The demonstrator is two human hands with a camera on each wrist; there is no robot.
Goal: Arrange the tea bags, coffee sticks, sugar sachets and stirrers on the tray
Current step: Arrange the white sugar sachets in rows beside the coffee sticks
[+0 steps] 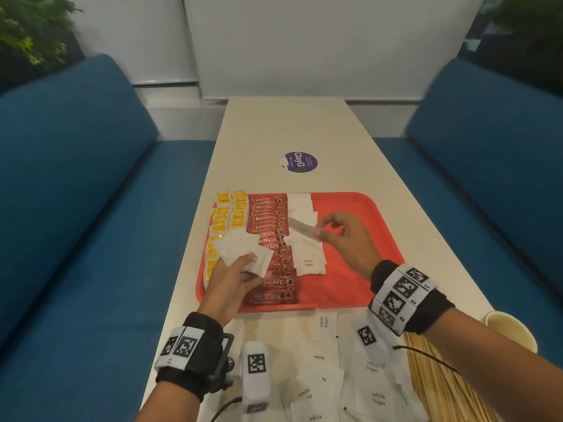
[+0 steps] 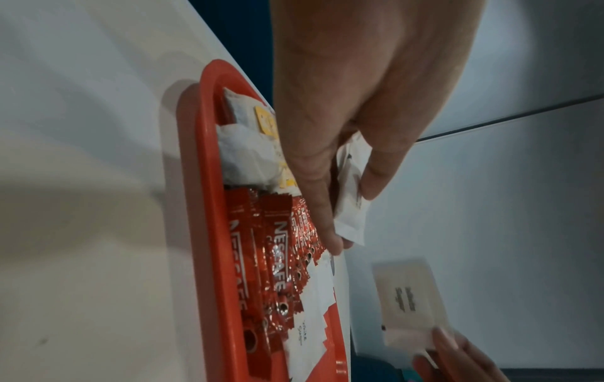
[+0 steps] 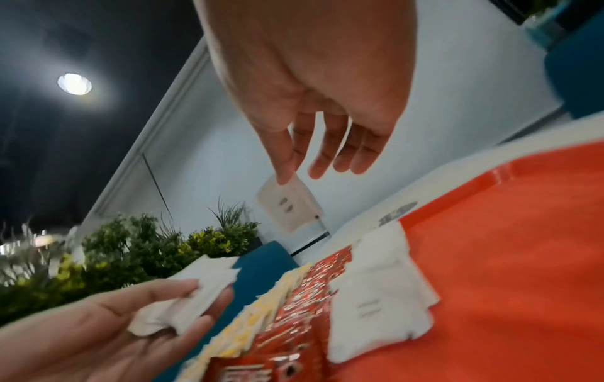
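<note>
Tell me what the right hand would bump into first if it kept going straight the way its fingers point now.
Probably the column of white sugar sachets on the red tray. The right hand, pinching one sachet, points left and slightly away over them; the Nescafe sticks come next. Its height above them is unclear.

A long pale table (image 1: 286, 129) runs between two blue sofas (image 1: 76, 193), one down each side. A round purple sticker (image 1: 298, 162) sits on the tabletop toward the far end. A paper cup (image 1: 511, 328) stands at the near right edge. Leafy plants (image 1: 33, 28) fill both far corners, and a ceiling lamp (image 3: 74, 83) glows overhead.
</note>
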